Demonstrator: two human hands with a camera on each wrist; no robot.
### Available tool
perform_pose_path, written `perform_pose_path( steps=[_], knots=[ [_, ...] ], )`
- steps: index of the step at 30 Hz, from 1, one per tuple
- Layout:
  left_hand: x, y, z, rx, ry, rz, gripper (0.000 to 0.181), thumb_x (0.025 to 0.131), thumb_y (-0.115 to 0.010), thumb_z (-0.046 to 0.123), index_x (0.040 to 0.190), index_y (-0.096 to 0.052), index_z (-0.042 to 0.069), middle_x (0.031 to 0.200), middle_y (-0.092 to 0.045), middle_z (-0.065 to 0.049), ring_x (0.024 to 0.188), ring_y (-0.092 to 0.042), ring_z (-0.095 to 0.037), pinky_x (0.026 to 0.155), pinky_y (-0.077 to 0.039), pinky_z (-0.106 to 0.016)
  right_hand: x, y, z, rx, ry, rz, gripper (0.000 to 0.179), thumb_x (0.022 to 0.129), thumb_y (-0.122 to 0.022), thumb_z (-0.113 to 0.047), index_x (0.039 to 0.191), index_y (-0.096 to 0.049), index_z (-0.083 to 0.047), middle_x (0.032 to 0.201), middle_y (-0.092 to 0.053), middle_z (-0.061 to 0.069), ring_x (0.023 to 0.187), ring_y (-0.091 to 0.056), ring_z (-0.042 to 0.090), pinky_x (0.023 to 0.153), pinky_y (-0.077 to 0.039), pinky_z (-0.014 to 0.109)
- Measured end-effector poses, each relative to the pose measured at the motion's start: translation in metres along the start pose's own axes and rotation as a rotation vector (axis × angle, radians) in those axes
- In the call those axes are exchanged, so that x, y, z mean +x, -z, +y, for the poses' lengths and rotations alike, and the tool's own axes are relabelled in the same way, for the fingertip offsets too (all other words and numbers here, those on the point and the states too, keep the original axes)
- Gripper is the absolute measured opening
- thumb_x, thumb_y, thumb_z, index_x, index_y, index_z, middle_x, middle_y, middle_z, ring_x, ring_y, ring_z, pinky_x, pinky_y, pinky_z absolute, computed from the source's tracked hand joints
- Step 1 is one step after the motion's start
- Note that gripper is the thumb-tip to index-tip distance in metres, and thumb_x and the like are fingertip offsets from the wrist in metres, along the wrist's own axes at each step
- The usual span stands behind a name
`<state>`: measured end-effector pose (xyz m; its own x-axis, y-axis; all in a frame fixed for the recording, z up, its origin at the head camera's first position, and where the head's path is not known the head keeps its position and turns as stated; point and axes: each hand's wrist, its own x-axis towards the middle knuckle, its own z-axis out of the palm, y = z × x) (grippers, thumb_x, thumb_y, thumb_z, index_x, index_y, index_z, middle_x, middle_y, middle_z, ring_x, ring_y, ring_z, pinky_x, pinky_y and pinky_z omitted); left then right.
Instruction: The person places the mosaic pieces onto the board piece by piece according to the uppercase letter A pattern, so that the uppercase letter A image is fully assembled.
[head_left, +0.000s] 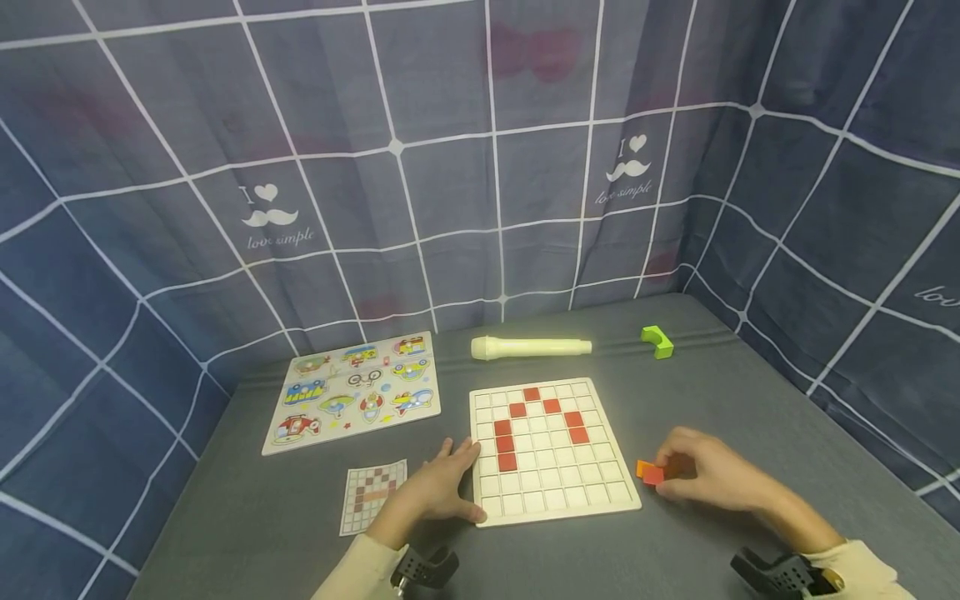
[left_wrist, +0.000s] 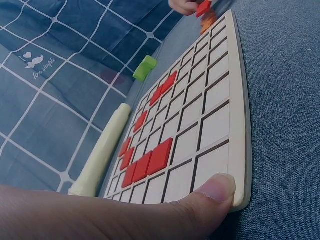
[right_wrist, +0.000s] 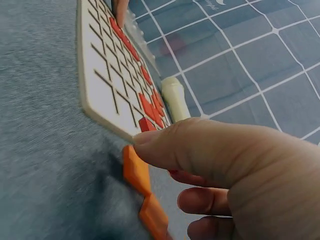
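Observation:
A white grid board point(head_left: 558, 498) lies flat on the grey table, with several red square tiles point(head_left: 507, 462) set in its cells. My left hand point(head_left: 435, 490) rests at the board's left edge, fingers spread, its thumb point(left_wrist: 217, 192) on the near-left corner. Right of the board, my right hand point(head_left: 712, 468) pinches a red tile point(head_left: 653, 476) between thumb and fingers. Orange tiles point(right_wrist: 135, 172) lie on the cloth just below that grip. A small pattern card point(head_left: 354, 510) with a printed grid lies left of the left hand, partly overlapped by it.
A vehicle picture puzzle board point(head_left: 347, 435) lies at the back left. Behind the grid board is a pale yellow microphone-shaped stick point(head_left: 532, 347), with a green arch block point(head_left: 660, 342) to its right. Dark checked curtains point(head_left: 450, 200) enclose the table's back and sides.

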<state>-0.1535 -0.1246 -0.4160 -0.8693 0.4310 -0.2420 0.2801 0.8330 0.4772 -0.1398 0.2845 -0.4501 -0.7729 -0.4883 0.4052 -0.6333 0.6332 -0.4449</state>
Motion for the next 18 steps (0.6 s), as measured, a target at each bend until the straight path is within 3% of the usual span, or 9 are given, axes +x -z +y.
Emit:
perform_pose_path(
  steps=[4,9,18],
  knots=[
    [0.000,0.000,0.000,0.003,-0.003,-0.005,0.101,0.068,-0.087,0.031,0.150,-0.036,0.002,0.161,-0.028,-0.019,0.149,-0.017,-0.051,0.109,-0.024,-0.076,0.015,-0.003,0.000,-0.019,-0.012,0.001,0.030,0.069,-0.088,-0.026,0.084,-0.062,-0.026,0.083,-0.056,-0.015,0.076,-0.050,-0.003,0.064,-0.044,0.020],
    [0.000,0.002,-0.001,0.004,-0.008,-0.008,0.101,0.068,-0.087,0.031,0.150,-0.036,0.001,0.161,-0.027,-0.020,0.148,-0.017,-0.051,0.108,-0.024,-0.076,0.036,-0.013,0.001,-0.002,-0.067,-0.058,0.028,0.072,-0.085,-0.031,0.085,-0.062,-0.024,0.083,-0.056,-0.014,0.078,-0.052,-0.004,0.066,-0.047,0.020],
    [0.001,0.000,-0.002,0.008,-0.021,-0.012,0.102,0.069,-0.087,0.032,0.151,-0.035,0.001,0.161,-0.028,-0.021,0.148,-0.017,-0.053,0.107,-0.024,-0.077,0.065,-0.035,-0.004,0.062,-0.010,-0.135,0.022,0.075,-0.082,-0.031,0.085,-0.066,-0.019,0.080,-0.057,-0.007,0.074,-0.047,0.002,0.063,-0.041,0.018]
  ],
)
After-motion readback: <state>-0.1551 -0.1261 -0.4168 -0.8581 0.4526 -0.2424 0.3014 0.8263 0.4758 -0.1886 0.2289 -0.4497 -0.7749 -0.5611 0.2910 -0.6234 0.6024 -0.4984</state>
